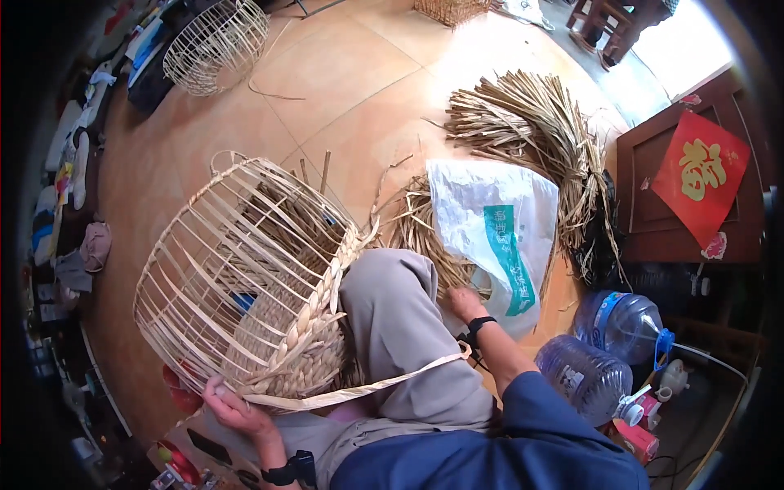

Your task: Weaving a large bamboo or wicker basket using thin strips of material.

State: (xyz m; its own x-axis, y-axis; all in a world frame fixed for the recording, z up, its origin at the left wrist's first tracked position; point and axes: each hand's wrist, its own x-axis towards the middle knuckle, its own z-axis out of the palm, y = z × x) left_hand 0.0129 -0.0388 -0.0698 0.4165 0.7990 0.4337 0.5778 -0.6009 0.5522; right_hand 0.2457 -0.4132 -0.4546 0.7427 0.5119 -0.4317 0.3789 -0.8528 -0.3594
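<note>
Left hand [235, 407] grips the basket's [304, 328] near edge; right hand [465, 305], right of the basket, is at the straw [419, 219] (fingers partly hidden, can't tell if gripping). Loose strip [359, 397] trails right from basket across the thigh: could snag or twist. Basket's on its side against the knee [390, 298]; slack left grip could let it roll. Bag [457, 200] partly covers the straw, so a hard pull might tangle strands.

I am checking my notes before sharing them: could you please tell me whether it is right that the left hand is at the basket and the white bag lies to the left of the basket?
Not quite: the head view shows the white bag to the right of the basket. The left hand is indeed at the basket.
</note>
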